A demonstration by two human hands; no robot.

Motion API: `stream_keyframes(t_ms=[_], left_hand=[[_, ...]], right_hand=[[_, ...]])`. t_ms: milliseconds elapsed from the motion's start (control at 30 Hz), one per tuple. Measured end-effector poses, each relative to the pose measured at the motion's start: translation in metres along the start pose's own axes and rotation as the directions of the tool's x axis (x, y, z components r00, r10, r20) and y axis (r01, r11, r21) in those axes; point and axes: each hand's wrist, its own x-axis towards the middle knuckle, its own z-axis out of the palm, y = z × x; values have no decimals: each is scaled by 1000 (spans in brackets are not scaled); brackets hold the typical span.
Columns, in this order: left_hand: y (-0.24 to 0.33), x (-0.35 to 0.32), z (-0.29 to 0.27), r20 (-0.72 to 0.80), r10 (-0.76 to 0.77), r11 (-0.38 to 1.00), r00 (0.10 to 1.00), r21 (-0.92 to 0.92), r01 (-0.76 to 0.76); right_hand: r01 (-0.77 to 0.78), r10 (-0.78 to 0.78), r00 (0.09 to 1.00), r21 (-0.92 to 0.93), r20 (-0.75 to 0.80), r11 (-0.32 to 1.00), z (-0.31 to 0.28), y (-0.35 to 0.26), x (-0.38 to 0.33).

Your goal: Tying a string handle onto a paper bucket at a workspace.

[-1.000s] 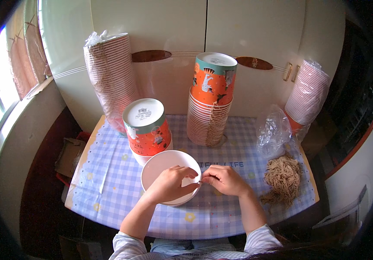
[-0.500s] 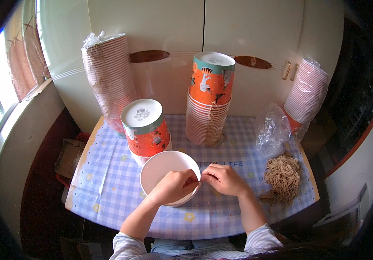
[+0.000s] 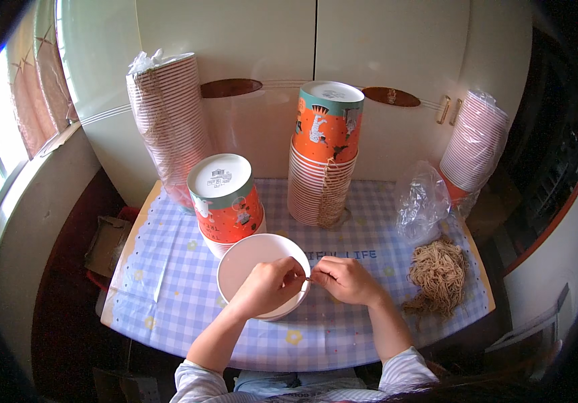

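Note:
A white paper bucket (image 3: 235, 258) stands mouth up near the table's front, its opening facing me. My left hand (image 3: 272, 285) reaches over the opening with its fingers pinched at the right side of the rim. Just outside that rim my right hand (image 3: 346, 279) is closed too, thumb and forefinger together. A short bit of brown cord (image 3: 308, 279) shows between the fingertips of both hands; the rest of it is hidden. To the right lies a loose heap of brown cord (image 3: 439, 275).
Behind the bucket stands an upside-down orange and green bucket stack (image 3: 228, 215). Farther back rise a taller stack (image 3: 322, 181) with cord down its side, a leaning stack (image 3: 168, 114) at left and a plastic-wrapped stack (image 3: 475, 144) at right. A clear plastic bag (image 3: 423, 201) sits behind the cord heap.
Both hands stay at the bucket's rim, with only slight finger movement. The bit of brown cord between the fingertips shows more clearly now. The bucket has not visibly moved.

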Motion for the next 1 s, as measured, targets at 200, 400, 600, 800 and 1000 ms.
stream_keyframes(t_ms=[200,400,600,800,1000], left_hand=[[1,0,-3,-44,18,1000,999,-1,-18],[2,1,-6,-59,27,999,998,21,-25],[-1,1,-6,-69,22,999,997,38,-19],[-7,1,-5,-83,23,998,996,66,-18],[-7,2,-1,-73,24,994,997,106,-16]], right_hand=[[15,-14,998,-13,60,1000,0,3,-1],[25,-26,997,7,66,1000,2,6,-1],[77,-77,997,25,20,997,4,6,-1],[164,-164,986,26,-5,986,1,4,0],[194,-196,980,62,35,979,-4,0,0]])
